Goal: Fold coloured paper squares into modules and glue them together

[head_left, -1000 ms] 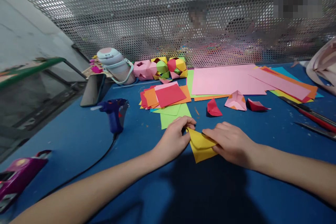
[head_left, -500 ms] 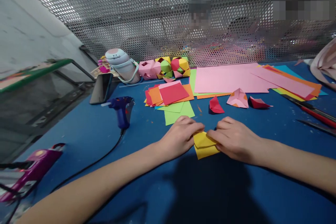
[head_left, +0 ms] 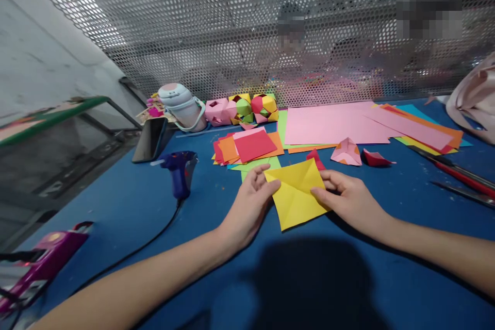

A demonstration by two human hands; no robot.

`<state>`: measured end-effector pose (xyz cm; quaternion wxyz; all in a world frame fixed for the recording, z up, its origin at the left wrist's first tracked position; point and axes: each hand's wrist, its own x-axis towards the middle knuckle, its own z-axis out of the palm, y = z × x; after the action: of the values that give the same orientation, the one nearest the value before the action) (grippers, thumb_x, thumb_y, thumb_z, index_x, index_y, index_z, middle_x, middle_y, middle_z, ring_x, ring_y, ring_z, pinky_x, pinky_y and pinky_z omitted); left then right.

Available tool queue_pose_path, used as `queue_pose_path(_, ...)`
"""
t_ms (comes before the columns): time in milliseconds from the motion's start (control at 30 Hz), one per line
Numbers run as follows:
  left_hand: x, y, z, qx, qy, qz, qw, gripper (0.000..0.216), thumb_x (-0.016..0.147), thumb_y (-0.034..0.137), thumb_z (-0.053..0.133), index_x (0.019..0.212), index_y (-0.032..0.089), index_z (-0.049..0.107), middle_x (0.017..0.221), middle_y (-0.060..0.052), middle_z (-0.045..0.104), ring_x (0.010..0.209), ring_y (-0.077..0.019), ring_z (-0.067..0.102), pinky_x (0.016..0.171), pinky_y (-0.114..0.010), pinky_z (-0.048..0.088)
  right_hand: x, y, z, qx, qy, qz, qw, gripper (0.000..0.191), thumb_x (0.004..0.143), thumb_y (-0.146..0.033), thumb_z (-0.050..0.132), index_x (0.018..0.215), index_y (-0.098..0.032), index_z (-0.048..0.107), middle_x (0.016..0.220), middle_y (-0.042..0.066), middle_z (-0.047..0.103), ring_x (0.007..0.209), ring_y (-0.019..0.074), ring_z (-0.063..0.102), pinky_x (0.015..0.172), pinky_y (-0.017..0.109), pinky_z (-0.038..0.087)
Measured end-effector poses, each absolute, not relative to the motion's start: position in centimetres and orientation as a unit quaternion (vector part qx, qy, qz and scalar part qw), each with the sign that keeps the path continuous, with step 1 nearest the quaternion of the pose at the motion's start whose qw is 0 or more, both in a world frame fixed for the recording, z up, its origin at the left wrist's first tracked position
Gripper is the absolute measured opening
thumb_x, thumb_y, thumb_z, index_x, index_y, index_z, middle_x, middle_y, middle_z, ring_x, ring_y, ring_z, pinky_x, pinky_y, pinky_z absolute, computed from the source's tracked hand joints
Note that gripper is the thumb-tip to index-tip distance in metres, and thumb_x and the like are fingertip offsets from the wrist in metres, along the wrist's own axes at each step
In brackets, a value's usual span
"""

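A square of yellow paper (head_left: pixel 299 198) with crossing creases is spread out above the blue table (head_left: pixel 216 227). My left hand (head_left: pixel 251 198) pinches its left edge, thumb on top and fingers behind. On the opposite edge, my right hand (head_left: pixel 346 196) holds it in the same way. Just behind the sheet, a red folded paper piece (head_left: pixel 315 158) is partly covered. To its right lie a pink folded piece (head_left: pixel 347 152) and another red folded piece (head_left: pixel 376 158).
Stacked paper squares (head_left: pixel 255 144) and large pink sheets (head_left: pixel 336 124) lie farther back. A blue glue gun (head_left: pixel 179 172) stands left, its cord running to a purple power strip (head_left: pixel 48 263). Behind are paper balls (head_left: pixel 265 108), a bottle (head_left: pixel 183 108) and a phone (head_left: pixel 150 139). Scissors (head_left: pixel 460 175) lie right.
The yellow paper was folded over and pressed low on the table; now it is opened out flat and lifted. Both hands have shifted from pressing the fold to holding the side edges.
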<state>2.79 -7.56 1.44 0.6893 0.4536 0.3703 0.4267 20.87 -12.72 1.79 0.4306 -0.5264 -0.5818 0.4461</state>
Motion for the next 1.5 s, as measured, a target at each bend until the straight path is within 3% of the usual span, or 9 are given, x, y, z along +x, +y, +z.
queue_pose_path(133,3.0,-9.0,1.5,0.427,0.343,0.360,0.755,0.034,0.074,0.021,0.063,0.106,0.015,0.051,0.104,-0.010,0.063,0.090,-0.0218,0.062,0.077,-0.032,0.048,20.6,-12.9,1.5,-0.522,-0.564,0.478,0.426,0.021,0.080,-0.026,0.053,0.099,-0.020,0.056,0.084,0.001,0.068,0.078,0.0155,0.065,0.064,0.024,0.051)
queue_pose_path(267,3.0,-9.7,1.0,0.478,0.382,0.330,0.719,0.033,0.071,0.023,0.065,0.101,0.015,0.053,0.096,-0.007,0.064,0.085,-0.0199,0.062,0.075,-0.030,0.048,20.2,-13.0,1.3,-0.566,-0.586,0.425,0.394,0.017,0.073,-0.023,0.059,0.089,-0.018,0.056,0.082,0.000,0.065,0.073,0.0154,0.062,0.059,0.023,0.049)
queue_pose_path(400,3.1,-9.9,0.7,0.508,0.411,0.324,0.684,0.034,0.069,0.025,0.066,0.098,0.015,0.051,0.090,-0.004,0.063,0.077,-0.0163,0.060,0.069,-0.027,0.048,20.0,-13.1,1.2,-0.574,-0.573,0.432,0.395,0.009,0.075,-0.023,0.055,0.082,-0.018,0.052,0.076,0.000,0.062,0.065,0.0134,0.059,0.053,0.022,0.046)
queue_pose_path(733,3.0,-9.6,1.0,0.515,0.401,0.314,0.690,0.030,0.071,0.027,0.062,0.097,0.016,0.051,0.087,-0.003,0.063,0.071,-0.0146,0.059,0.064,-0.025,0.048,20.3,-12.9,0.8,-0.499,-0.560,0.490,0.445,0.010,0.079,-0.026,0.053,0.087,-0.019,0.051,0.074,-0.002,0.057,0.065,0.0121,0.056,0.055,0.023,0.045)
queue_pose_path(867,3.0,-9.7,1.1,0.496,0.401,0.321,0.700,0.027,0.074,0.030,0.060,0.096,0.017,0.051,0.084,-0.002,0.064,0.065,-0.0126,0.058,0.059,-0.022,0.045,20.4,-13.1,0.8,-0.528,-0.591,0.447,0.414,0.013,0.082,-0.026,0.049,0.092,-0.019,0.054,0.074,-0.001,0.058,0.065,0.0122,0.054,0.055,0.023,0.043)
queue_pose_path(1033,2.9,-9.7,1.0,0.498,0.403,0.306,0.704,0.027,0.079,0.033,0.055,0.101,0.018,0.054,0.082,-0.001,0.063,0.066,-0.0125,0.057,0.060,-0.022,0.043,20.4,-13.4,1.0,-0.539,-0.646,0.367,0.397,0.023,0.082,-0.019,0.044,0.101,-0.020,0.057,0.089,0.001,0.059,0.079,0.0136,0.055,0.068,0.025,0.044)
queue_pose_path(1133,2.8,-9.7,0.7,0.542,0.398,0.297,0.678,0.027,0.080,0.035,0.054,0.101,0.018,0.057,0.086,-0.002,0.063,0.071,-0.0138,0.058,0.063,-0.022,0.044,20.2,-13.4,1.0,-0.535,-0.632,0.376,0.415,0.022,0.083,-0.022,0.045,0.104,-0.020,0.053,0.078,0.000,0.056,0.069,0.0121,0.053,0.060,0.023,0.044)
queue_pose_path(1300,2.6,-9.8,0.3,0.629,0.384,0.270,0.620,0.029,0.081,0.040,0.053,0.098,0.018,0.061,0.088,-0.004,0.062,0.077,-0.0167,0.057,0.067,-0.025,0.045,20.0,-13.4,1.2,-0.516,-0.597,0.399,0.467,0.010,0.081,-0.026,0.054,0.086,-0.018,0.050,0.070,-0.002,0.052,0.062,0.0097,0.050,0.055,0.021,0.043)
queue_pose_path(1500,2.6,-9.9,0.6,0.708,0.367,0.257,0.546,0.027,0.081,0.039,0.052,0.081,0.016,0.066,0.081,-0.004,0.058,0.073,-0.0154,0.054,0.062,-0.023,0.043,19.8,-13.5,1.9,-0.529,-0.598,0.402,0.448,0.013,0.080,-0.030,0.055,0.074,-0.018,0.052,0.064,-0.003,0.052,0.057,0.0091,0.049,0.052,0.021,0.041)
